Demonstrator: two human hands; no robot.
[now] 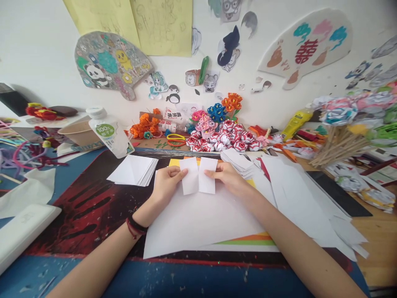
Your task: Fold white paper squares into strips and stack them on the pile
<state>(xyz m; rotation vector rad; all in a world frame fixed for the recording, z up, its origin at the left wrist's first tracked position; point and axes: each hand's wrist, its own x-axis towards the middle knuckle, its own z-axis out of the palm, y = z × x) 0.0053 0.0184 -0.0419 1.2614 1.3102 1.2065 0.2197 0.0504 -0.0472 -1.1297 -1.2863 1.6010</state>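
Note:
A small white piece of paper (191, 180), partly split or creased along its middle with a notch at the top, is held up above the table. My left hand (167, 180) pinches its left side between thumb and fingers. On the other side, my right hand (228, 176) grips the right half the same way. Beneath both hands lies a large white sheet (198, 223), with coloured paper (248, 240) showing under its lower right edge. A stack of white paper squares (132, 169) sits left of my left hand, and another small stack (237, 162) lies behind my right hand.
Several red-and-white paper flowers (226, 136) line the back by the wall. A white bottle (108, 132) leans at the back left. More white sheets (297, 194) spread to the right, near a bunch of flowers on stems (333, 145). A white box-like object (27, 231) lies at left.

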